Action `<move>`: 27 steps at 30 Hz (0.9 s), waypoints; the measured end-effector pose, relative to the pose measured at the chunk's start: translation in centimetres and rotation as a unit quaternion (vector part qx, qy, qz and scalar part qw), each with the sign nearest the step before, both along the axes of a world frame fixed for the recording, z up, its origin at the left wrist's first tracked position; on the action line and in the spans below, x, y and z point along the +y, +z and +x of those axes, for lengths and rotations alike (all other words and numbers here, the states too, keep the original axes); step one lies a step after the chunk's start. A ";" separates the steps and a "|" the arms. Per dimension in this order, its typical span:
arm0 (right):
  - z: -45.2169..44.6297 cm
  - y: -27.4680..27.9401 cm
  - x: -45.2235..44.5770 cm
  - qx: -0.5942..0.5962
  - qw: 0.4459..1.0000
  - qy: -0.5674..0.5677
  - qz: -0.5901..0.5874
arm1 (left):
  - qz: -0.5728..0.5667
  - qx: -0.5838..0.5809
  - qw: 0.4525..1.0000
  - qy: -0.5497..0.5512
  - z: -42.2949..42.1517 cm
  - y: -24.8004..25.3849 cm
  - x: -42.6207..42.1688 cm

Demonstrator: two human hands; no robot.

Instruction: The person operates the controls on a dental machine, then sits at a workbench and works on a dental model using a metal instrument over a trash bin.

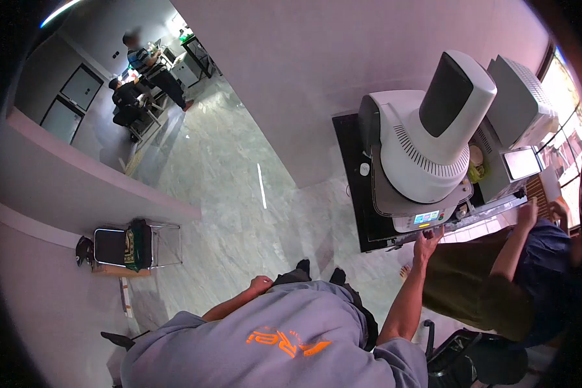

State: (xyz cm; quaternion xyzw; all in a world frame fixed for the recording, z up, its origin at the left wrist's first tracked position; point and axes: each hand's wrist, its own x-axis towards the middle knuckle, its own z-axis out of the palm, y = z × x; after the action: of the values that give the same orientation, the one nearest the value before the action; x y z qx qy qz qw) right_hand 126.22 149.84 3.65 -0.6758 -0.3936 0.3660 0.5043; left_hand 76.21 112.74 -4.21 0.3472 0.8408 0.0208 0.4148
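Observation:
My right hand (427,243) reaches forward to the lower front edge of a large white machine (420,161). Its fingers are partly spread just below the lit touchscreen (427,217), and nothing shows in them. The machine has a rounded body with vents and a tilted head with a dark panel; it stands on a black-topped table (351,165). Beside my thigh hangs my left hand (260,284), its fingers loosely curled, with no object visible in it.
A person (491,271) stands close on my right, hands near the window. Behind them is a black chair (462,355). A stool-like chair (113,246) with a dark green cloth stands at left. Two people (149,68) are in the far room. A wall corner juts out ahead.

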 end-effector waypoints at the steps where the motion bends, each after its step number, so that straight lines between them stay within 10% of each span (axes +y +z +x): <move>1: -0.3 0.8 -0.1 -0.003 1.000 0.001 -0.017 | 0.002 -0.001 1.000 0.003 0.2 0.2 0.2; 27: -2.4 1.1 -0.3 -0.136 0.986 0.068 0.067 | 0.004 0.002 1.000 0.001 0.4 -0.1 0.4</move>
State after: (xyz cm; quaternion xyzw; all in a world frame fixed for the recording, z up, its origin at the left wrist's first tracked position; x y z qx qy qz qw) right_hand 123.85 149.49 4.76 -0.6555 -0.5275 0.2768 0.4643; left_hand 76.58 113.10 -4.31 0.3477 0.8418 0.0238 0.4123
